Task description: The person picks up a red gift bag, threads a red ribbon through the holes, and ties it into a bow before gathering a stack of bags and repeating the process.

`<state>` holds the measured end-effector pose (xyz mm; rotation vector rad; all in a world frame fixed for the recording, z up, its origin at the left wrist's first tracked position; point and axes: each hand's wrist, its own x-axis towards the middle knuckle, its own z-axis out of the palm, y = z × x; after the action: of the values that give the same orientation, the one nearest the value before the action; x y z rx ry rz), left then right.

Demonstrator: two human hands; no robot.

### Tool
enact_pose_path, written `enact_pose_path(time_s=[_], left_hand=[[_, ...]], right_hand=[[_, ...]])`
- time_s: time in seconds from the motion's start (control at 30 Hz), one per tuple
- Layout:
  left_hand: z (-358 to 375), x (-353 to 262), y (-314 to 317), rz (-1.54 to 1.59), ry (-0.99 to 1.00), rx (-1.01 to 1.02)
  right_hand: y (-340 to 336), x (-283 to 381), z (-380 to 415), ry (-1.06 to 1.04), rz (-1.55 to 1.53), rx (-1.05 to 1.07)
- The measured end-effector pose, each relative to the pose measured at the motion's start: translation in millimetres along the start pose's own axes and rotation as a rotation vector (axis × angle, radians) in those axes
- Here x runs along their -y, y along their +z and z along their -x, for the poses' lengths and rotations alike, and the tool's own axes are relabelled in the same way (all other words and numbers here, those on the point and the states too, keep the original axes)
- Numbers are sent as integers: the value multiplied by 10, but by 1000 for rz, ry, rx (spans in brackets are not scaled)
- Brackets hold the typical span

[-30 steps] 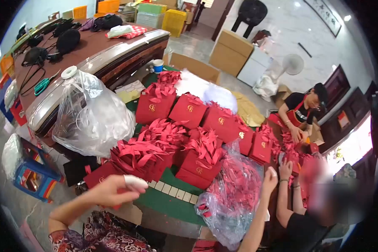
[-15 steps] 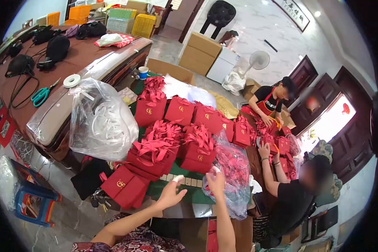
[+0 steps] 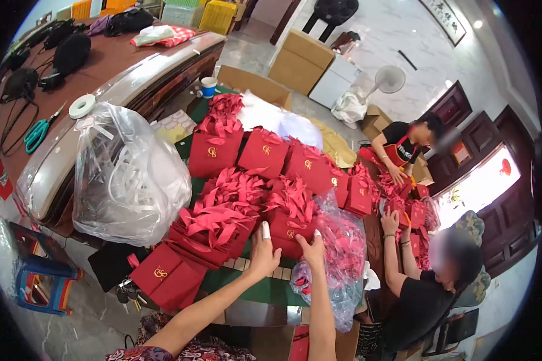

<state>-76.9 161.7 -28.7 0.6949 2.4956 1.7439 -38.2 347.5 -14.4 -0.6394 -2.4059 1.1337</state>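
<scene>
A stack of red paper gift bags (image 3: 286, 227) with gold lettering and red ribbon handles stands in front of me. My left hand (image 3: 263, 254) is at its left front side, fingers stretched out and thumb apart, with white wrapping on one finger. At the stack's lower right front, my right hand (image 3: 311, 251) has its thumb and fingers spread against the red bag; some fingertips are hidden. Neither hand has visibly closed on a bag. Right of my right hand lies a clear plastic bag (image 3: 337, 265) full of red bits.
More red bag stacks (image 3: 214, 225) crowd the green-topped table (image 3: 256, 289). A clear sack (image 3: 132, 186) of white ribbon sits at left, near teal scissors (image 3: 37, 135) and a tape roll (image 3: 82, 106). Two people (image 3: 445, 259) work at right. A paper cup (image 3: 208, 87) stands behind.
Both hands have moved forward from the table's near side to the front of the red bag stack. The view has shifted slightly.
</scene>
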Motion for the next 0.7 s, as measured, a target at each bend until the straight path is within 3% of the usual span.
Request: enact_pose_path(time_s=[0.23, 0.7], left_hand=[[-187, -297, 74, -216, 6, 44], [-214, -25, 174, -96, -30, -2]], right_hand=[[-80, 25, -72, 156, -190, 83], [-77, 73, -86, 181, -229, 128]])
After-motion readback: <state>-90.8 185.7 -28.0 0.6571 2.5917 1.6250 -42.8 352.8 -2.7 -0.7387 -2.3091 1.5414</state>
